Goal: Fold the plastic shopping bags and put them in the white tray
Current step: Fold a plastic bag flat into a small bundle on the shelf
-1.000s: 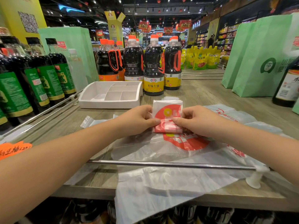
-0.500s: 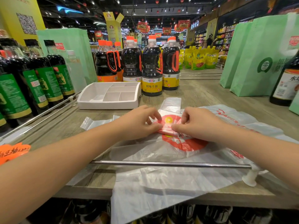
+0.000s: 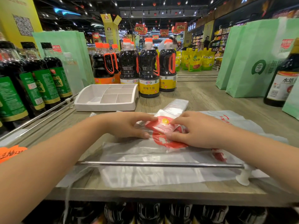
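**Q:** Where's the bag?

**Me:** The bag [image 3: 163, 125] is between my hands, folded to a small red-and-white packet. It lies on top of the flat bags [image 3: 145, 159], not yet in the tray [image 3: 105, 107].

**Q:** And your grip?

**Me:** My left fingers [image 3: 145, 117] lie almost straight, pressing the packet's left edge down without closing on anything. My right fingers [image 3: 181, 119] are bent, and forefinger and thumb nip the packet's right side.

**Q:** What's the step?

**Me:** Tightening the fold, I'd say. A clear strip [image 3: 177, 104] sticks out just beyond my right fingers. It's probably this bag's loose end, though I can't be sure.

**Q:** How do you do it well?

**Me:** I'd keep the left fingers flat as an anchor while the right turns the packet over. I'd press the air out before each crease, since this film is slippery and springs open. I'd also pinch only the top bag, because the flat ones under my fingers could easily lift with it.

**Q:** And after that?

**Me:** The tray sits beyond my left fingers, a short reach away, against the bottles [image 3: 148, 73]. I'd keep the packet squeezed until it's down in a compartment. The rail [image 3: 158, 164] is on my side of both hands, out of the way.
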`<state>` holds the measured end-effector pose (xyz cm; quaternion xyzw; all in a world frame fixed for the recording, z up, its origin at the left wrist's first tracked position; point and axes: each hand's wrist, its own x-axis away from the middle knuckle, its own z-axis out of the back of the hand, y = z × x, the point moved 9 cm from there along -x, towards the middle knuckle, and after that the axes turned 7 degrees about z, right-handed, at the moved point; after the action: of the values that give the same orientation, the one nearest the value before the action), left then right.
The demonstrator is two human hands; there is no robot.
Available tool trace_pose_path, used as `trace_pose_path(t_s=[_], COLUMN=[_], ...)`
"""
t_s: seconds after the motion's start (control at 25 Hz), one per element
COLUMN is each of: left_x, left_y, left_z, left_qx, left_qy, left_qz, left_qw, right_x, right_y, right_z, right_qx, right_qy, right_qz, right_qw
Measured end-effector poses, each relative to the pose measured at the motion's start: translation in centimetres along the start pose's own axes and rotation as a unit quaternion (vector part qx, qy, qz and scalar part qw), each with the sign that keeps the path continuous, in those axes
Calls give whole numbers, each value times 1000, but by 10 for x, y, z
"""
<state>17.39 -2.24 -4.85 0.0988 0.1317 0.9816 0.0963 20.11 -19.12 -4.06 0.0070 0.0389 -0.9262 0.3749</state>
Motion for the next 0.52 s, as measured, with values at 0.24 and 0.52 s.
trace_pose_path(t_s=[0.24, 0.52], left_x=[-5, -1], left_y=[-9, -4], left_z=[-4, 10], left_qx=[22, 58], left_qy=[-6, 99], left_qz=[6, -18], left_qw=[1000, 993], right_x=[-4, -10], right_y=[-5, -4], right_z=[7, -3], right_qx=[14, -8], right_qy=[21, -13], right_qz=[-6, 46], right_qw=[1000, 999])
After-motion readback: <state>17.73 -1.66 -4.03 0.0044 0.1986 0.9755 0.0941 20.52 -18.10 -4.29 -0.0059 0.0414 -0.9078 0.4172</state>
